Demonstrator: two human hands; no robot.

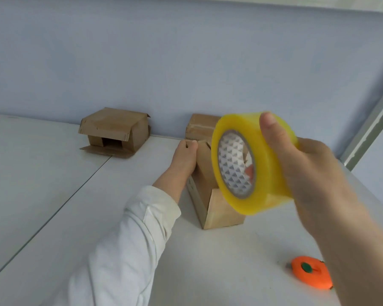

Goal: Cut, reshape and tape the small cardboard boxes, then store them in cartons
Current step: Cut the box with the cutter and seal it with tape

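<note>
White table (53, 173) under a lilac wall (119, 51): my right hand (307, 164) grips the yellow tape roll (270, 186) over the near box (221, 208); my left hand (184, 157) lies against its side, grip unclear.

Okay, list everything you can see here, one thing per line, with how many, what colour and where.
tape roll: one, translucent yellow, raised in front of the near box
near box: one, brown, mid-table
back box: one, brown, against the wall behind the near box
open box: one, brown, far left by the wall, flaps loose
cutter: one, orange with green button, table, near right
table: one, white
wall: one, pale blue, behind the table
sleeve: one, white, left arm
left hand: one, against the near box's left side
right hand: one, holds the tape roll
</note>
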